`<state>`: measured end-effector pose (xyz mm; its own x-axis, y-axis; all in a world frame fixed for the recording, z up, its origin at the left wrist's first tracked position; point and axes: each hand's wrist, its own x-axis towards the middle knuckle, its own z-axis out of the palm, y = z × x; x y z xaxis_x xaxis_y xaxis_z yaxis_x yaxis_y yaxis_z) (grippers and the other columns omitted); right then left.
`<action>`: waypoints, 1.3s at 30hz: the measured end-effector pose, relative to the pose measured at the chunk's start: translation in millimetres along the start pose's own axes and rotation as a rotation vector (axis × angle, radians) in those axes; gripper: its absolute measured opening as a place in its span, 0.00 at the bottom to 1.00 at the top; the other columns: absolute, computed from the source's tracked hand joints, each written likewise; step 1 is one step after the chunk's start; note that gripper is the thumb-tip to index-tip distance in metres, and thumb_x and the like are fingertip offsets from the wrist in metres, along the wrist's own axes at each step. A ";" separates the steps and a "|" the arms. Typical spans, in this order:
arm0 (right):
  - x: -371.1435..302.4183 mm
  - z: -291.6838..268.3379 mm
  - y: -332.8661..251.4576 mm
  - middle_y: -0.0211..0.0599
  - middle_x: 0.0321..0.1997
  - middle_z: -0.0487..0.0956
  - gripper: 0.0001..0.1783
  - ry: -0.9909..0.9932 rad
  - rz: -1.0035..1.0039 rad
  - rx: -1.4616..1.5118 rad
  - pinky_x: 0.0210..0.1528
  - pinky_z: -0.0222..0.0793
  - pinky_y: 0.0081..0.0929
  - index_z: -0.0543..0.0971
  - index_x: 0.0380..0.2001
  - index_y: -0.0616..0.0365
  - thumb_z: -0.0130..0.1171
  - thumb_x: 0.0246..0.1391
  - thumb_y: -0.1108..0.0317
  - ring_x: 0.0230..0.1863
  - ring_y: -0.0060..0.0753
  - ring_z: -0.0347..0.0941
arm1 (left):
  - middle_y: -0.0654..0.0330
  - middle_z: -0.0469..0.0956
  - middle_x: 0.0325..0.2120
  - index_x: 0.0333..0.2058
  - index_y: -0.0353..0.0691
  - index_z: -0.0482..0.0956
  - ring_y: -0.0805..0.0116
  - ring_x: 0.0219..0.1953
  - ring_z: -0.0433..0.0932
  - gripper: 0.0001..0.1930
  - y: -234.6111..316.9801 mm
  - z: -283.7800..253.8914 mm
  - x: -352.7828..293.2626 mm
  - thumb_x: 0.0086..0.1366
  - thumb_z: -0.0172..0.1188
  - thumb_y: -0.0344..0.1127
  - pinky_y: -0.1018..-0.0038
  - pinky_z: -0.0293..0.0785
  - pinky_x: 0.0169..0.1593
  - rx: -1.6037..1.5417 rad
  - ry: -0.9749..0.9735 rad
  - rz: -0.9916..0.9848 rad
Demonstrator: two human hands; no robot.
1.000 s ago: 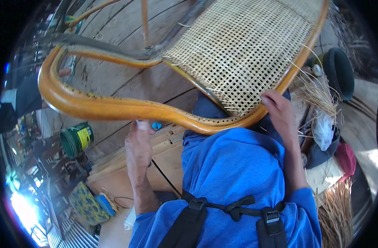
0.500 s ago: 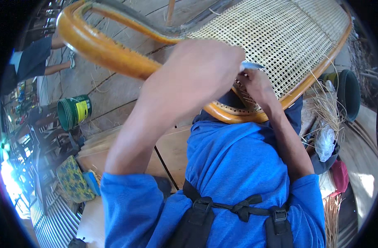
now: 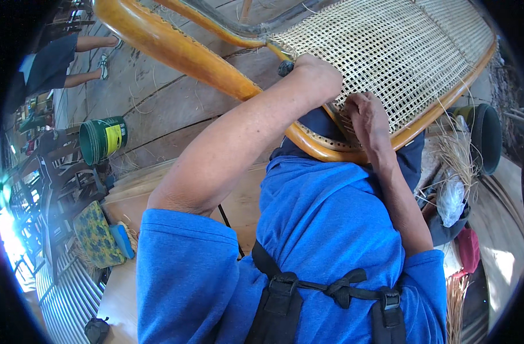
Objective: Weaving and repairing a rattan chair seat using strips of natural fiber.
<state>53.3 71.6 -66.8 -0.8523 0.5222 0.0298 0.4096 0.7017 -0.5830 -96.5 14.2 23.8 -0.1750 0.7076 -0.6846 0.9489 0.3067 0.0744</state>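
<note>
A woven cane panel (image 3: pixel 382 57) is set in a curved, varnished orange-brown wooden chair frame (image 3: pixel 181 49), which rests against my lap. My left hand (image 3: pixel 319 71) is bent over the panel's near left corner, with its fingers hidden behind the wrist. A dark rounded lump (image 3: pixel 285 67) shows beside it; I cannot tell whether the hand holds it. My right hand (image 3: pixel 368 117) is closed, fingers pinched at the near edge of the weave; what is between them is too small to make out. Small holes line the frame's near rail (image 3: pixel 319 142).
A green bucket (image 3: pixel 103 140) stands on the plank floor at left. At right are a dark bucket (image 3: pixel 484 137), loose cane strands (image 3: pixel 454 149) and a clear plastic bag (image 3: pixel 450 198). A patterned yellow-green pad (image 3: pixel 98 235) lies lower left. Another person's legs (image 3: pixel 90 77) show at upper left.
My left hand has dropped from above the panel down to its corner, and the blade seen near the fingers is out of sight. The right hand has shifted slightly right and down.
</note>
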 end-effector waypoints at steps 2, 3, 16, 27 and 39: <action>-3.5 -7.0 -6.9 0.46 0.22 0.72 0.05 -0.030 0.024 -0.012 0.37 0.67 0.40 0.78 0.24 0.58 0.54 0.43 0.71 0.30 0.49 0.71 | 0.55 0.80 0.34 0.35 0.40 0.82 0.59 0.39 0.79 0.12 -1.1 3.0 -0.2 0.53 0.53 0.31 0.66 0.74 0.40 -0.011 0.023 0.013; -1.5 -10.6 -10.7 0.49 0.23 0.74 0.05 -0.060 0.045 -0.020 0.38 0.67 0.41 0.78 0.23 0.59 0.54 0.41 0.72 0.30 0.51 0.71 | 0.55 0.80 0.34 0.35 0.40 0.82 0.59 0.39 0.79 0.12 -0.9 3.8 1.0 0.53 0.53 0.31 0.66 0.74 0.40 -0.004 0.025 0.020; 23.2 -15.8 -18.2 0.57 0.26 0.77 0.11 -0.354 0.363 -0.003 0.35 0.69 0.41 0.79 0.23 0.63 0.53 0.37 0.67 0.31 0.55 0.75 | 0.61 0.78 0.41 0.41 0.45 0.80 0.64 0.43 0.77 0.14 9.7 2.6 2.8 0.55 0.57 0.35 0.64 0.70 0.43 0.126 -0.013 0.127; 30.2 1.6 -10.6 0.54 0.26 0.77 0.17 -0.385 0.271 -0.218 0.32 0.70 0.39 0.78 0.26 0.66 0.58 0.42 0.60 0.29 0.52 0.76 | 0.62 0.79 0.38 0.40 0.45 0.81 0.66 0.41 0.77 0.15 8.2 15.5 2.0 0.52 0.60 0.36 0.64 0.73 0.40 0.196 0.058 0.148; 31.2 -8.0 17.4 0.36 0.25 0.80 0.12 -0.460 0.155 0.141 0.33 0.68 0.23 0.78 0.35 0.62 0.54 0.45 0.73 0.27 0.23 0.73 | 0.58 0.80 0.33 0.35 0.41 0.81 0.63 0.38 0.79 0.10 7.5 15.5 0.8 0.55 0.56 0.34 0.68 0.75 0.36 0.191 0.132 0.129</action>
<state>36.4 104.0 -69.5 -0.8528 0.3255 -0.4084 0.5222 0.5439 -0.6568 -85.5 7.2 12.6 -0.0705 0.8140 -0.5766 0.9958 0.0917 0.0077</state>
